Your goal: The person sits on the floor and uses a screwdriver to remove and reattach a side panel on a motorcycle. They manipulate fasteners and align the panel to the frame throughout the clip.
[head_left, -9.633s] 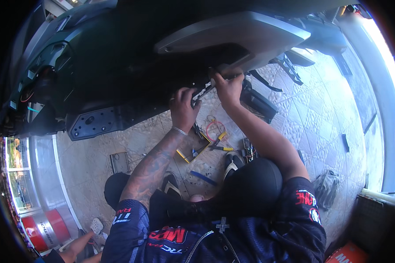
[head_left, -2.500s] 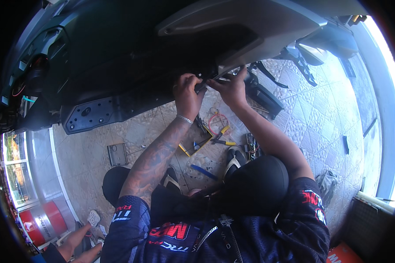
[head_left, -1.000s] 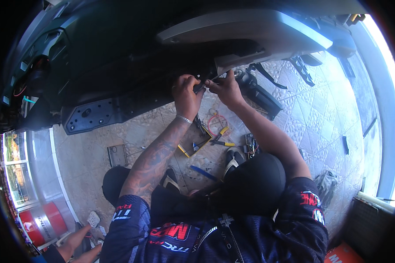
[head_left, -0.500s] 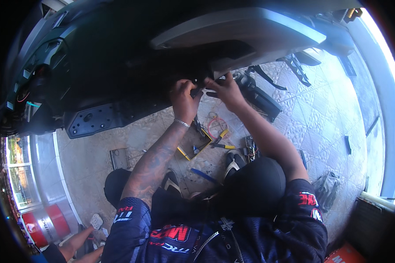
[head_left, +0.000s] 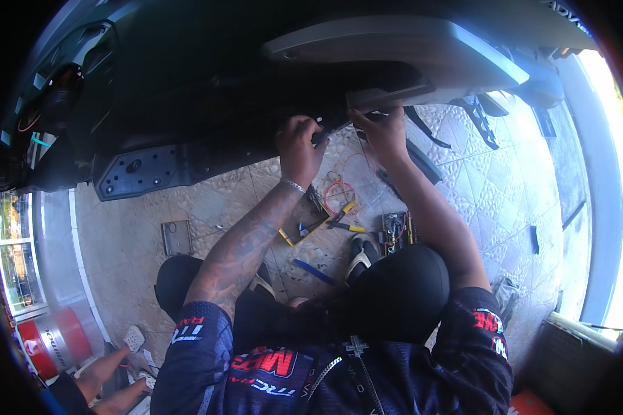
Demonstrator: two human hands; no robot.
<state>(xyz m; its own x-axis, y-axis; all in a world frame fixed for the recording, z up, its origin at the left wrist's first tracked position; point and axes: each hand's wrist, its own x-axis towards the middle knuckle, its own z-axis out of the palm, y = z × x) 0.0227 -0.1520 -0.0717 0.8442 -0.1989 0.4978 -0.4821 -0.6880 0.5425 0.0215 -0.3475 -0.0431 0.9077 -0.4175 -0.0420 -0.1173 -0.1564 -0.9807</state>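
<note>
A scooter's dark body (head_left: pixel 187 104) spans the upper view, with a silver-grey side panel (head_left: pixel 394 41) on it. My left hand (head_left: pixel 301 149) is at the body's lower edge, its fingers curled and thumb pressed in. What they pinch, if anything, is hidden. To its right, my right hand (head_left: pixel 386 135) grips the lower front edge of the side panel, thumb and fingertips closed at its corner. The fingertips are partly lost in the shadow under the panel.
On the tiled floor below lie a yellow-edged tray (head_left: pixel 304 235), yellow-handled pliers (head_left: pixel 349 225), a red wire loop (head_left: pixel 339 194), a blue strip (head_left: pixel 314 272) and a box of small tools (head_left: pixel 396 232). Black brackets (head_left: pixel 479 123) lie at right. Another person's legs (head_left: pixel 111 373) show lower left.
My right hand has gone from spread fingers to a closed grip at the side panel's edge. My left hand stays curled at the body's edge. The view has shifted slightly.
</note>
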